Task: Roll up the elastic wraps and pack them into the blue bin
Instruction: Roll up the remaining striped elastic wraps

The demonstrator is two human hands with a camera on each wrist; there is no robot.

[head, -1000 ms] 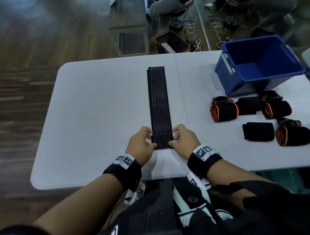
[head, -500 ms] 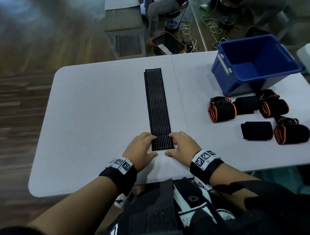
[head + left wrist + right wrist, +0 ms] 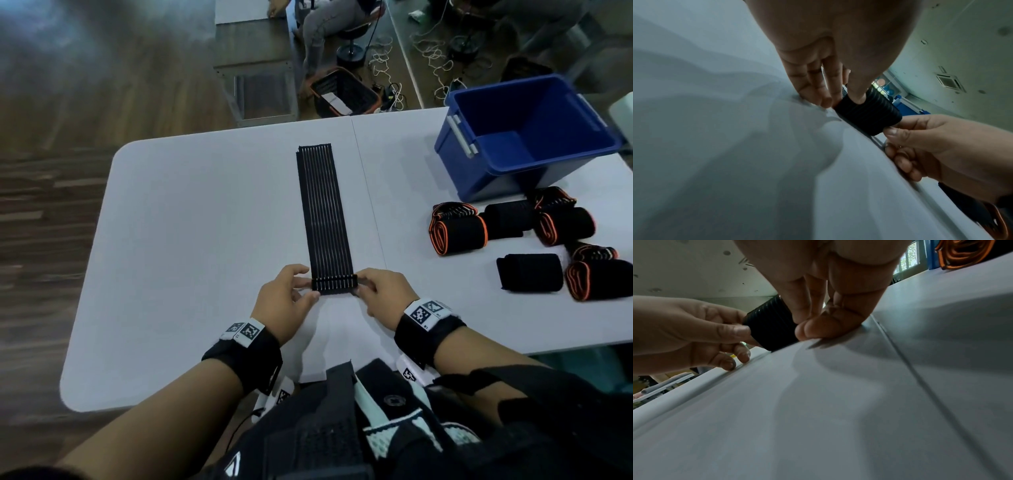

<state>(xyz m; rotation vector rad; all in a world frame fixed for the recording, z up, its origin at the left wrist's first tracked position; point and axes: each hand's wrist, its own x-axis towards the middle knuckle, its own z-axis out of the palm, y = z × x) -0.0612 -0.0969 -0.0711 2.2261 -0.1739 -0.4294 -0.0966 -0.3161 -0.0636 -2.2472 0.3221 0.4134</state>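
- Now our left hand (image 3: 286,301) and right hand (image 3: 383,298) pinch the near end of the black wrap (image 3: 325,212).
- It lies flat on the table (image 3: 191,240), its long axis running straight away from our fingers, so we roll forward.

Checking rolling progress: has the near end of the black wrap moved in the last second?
Yes. The black wrap's near end, flat earlier, is now turned up into a first fold, farther from the table's near edge.

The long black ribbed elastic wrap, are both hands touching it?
Touching. Head view: left hand and right hand pinch the long black ribbed elastic wrap's near end.
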